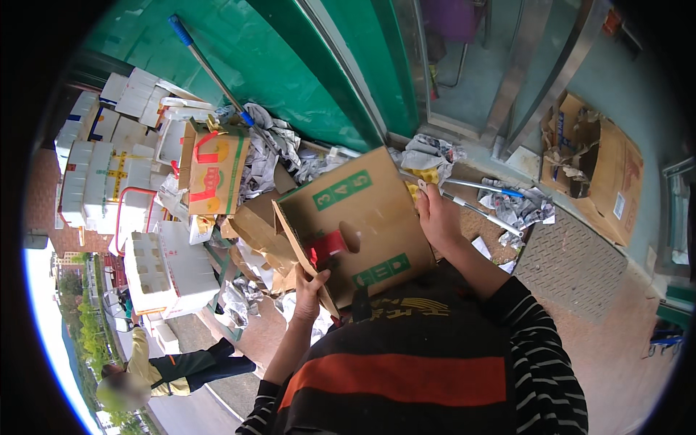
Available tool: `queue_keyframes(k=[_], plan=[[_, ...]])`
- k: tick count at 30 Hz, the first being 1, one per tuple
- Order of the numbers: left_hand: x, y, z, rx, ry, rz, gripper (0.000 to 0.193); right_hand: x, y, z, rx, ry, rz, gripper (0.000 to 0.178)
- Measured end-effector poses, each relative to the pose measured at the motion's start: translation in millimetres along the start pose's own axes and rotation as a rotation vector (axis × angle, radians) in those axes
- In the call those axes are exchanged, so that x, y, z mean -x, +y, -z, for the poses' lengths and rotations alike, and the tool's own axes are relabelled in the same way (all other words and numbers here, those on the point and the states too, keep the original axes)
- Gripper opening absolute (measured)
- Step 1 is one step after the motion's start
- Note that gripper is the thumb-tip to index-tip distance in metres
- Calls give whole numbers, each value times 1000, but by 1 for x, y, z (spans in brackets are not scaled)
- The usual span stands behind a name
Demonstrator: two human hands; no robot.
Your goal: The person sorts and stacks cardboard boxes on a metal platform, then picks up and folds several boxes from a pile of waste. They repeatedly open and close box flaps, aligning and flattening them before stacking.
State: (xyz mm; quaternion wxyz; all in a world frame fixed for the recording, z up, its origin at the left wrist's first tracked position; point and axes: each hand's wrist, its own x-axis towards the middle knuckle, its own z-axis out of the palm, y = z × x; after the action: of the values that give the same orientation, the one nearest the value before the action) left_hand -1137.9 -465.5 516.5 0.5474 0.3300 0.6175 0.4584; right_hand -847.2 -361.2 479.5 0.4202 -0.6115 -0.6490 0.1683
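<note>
While both hands are clamped on a brown cardboard box (402, 217) at the centre of the frame, they stand well apart: the left hand (309, 291) grips its lower-left edge, the right hand (438, 217) its right edge. Gripping opposite sides probably steadies the broad, tilted panel near the apron (428, 326). A red strip (328, 247) shows beside the panel's oval hole; what the box holds, if anything, I cannot tell from this angle.

White foam boxes (101, 177) are stacked at the left of the frame, likely to save ground, with a carton with red handles (230, 163) beside them. Crumpled paper (264, 145) litters the ground below a green wall (290, 80). A torn carton (616, 177) sits at the upper right, near a ridged metal plate (573, 268); at the lower left, another person (170, 370) appears by the roadway.
</note>
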Motion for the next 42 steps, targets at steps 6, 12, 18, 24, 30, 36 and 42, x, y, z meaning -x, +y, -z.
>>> queue_keyframes(k=[6,12,18,24,30,36,42], plan=[[-5,-1,-5,-40,-14,-3,63,4,10,2,-101,146,12,11],[-6,-3,-7,-56,-3,3,67,6,9,9,-4,104,59,10],[-8,-6,-8,-50,-13,10,68,13,16,15,126,20,50,11],[-8,-3,-14,-44,11,17,65,16,13,21,176,-134,-46,14],[-4,-7,-17,-100,7,7,62,-2,-7,46,383,-592,-81,20],[-1,-18,-30,-242,23,-62,68,1,25,44,144,-675,-395,22],[-2,-19,-36,-348,-50,-96,70,24,27,47,218,-720,-487,23]])
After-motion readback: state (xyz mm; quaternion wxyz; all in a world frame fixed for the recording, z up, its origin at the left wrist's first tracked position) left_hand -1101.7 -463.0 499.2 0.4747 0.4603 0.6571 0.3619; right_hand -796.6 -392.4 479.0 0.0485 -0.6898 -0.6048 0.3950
